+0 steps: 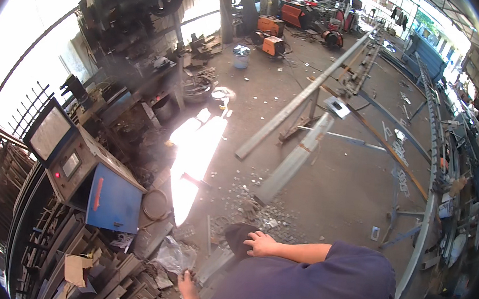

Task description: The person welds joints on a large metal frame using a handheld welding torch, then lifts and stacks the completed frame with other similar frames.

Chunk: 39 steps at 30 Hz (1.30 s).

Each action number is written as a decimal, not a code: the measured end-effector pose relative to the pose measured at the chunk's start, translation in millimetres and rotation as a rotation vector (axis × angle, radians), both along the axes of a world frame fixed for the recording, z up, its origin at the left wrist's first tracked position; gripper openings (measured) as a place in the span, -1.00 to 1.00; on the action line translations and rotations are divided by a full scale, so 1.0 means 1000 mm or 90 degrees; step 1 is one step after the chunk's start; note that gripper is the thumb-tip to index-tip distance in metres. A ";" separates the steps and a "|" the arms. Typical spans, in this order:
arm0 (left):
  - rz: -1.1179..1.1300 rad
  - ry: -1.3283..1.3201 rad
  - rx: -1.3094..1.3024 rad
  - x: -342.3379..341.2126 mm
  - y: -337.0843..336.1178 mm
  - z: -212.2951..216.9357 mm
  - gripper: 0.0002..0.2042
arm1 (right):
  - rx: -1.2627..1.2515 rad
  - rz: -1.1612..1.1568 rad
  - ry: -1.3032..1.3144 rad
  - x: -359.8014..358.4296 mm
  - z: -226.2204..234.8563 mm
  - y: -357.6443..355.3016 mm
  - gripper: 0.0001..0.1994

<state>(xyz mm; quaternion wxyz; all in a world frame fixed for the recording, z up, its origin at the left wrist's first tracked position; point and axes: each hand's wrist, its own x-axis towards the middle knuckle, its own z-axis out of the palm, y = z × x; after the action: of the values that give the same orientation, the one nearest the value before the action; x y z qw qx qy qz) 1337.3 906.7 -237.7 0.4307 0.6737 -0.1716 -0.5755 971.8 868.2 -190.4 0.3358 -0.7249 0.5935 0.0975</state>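
My right hand (pixel 262 244) lies with fingers spread at the edge of a dark rounded thing (pixel 235 237), in front of my blue clothing (pixel 301 282). Whether that dark thing is a cap or part of my clothing is unclear. Low in the picture, my left hand (pixel 185 282) hangs at my left side, its visible fingers stretched out and nothing plainly in them. Just beyond its fingertips is a crumpled clear plastic bag (pixel 174 254). A grey metal channel (pixel 217 265) runs along the ground between the two hands.
Scrap metal bars (pixel 115 276) crowd the left, below a machine cabinet with a blue door (pixel 112 198). Ahead, a long steel beam (pixel 296 161) points away amid scattered metal bits. A long rail on legs (pixel 427 225) stands right. Orange machines (pixel 272 45) and a bucket (pixel 240 57) are farther off.
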 end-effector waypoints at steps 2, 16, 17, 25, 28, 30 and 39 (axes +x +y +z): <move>0.008 0.034 -0.016 0.015 -0.026 -0.024 -0.76 | 0.046 0.010 -0.005 0.023 -0.009 -0.055 -0.40; -0.380 -0.187 0.189 0.067 -0.382 -0.062 -0.76 | 0.142 -0.044 -0.063 0.091 -0.060 -0.469 -0.43; -0.403 -0.188 0.185 0.060 -0.420 -0.062 -0.76 | 0.144 -0.105 -0.087 0.079 -0.045 -0.492 -0.43; -0.602 -0.196 0.165 -0.094 -0.693 -0.076 -0.76 | 0.128 -0.608 -0.069 -0.077 -0.066 -0.530 -0.41; -0.692 -0.202 0.165 -0.173 -0.766 -0.091 -0.76 | 0.135 -0.813 -0.017 -0.132 -0.105 -0.511 -0.39; -0.750 -0.208 0.169 -0.222 -0.809 -0.107 -0.76 | 0.164 -0.934 -0.006 -0.154 -0.127 -0.499 -0.37; -0.849 -0.226 0.197 -0.405 -1.047 -0.112 -0.75 | 0.425 -1.370 -0.288 -0.218 -0.151 -0.497 -0.65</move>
<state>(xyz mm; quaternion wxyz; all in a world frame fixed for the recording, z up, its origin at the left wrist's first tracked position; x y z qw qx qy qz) 931.8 -140.4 -350.1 -0.1488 0.5621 -0.5315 -0.6159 754.1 371.5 -341.3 0.5194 0.2818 0.7762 -0.2199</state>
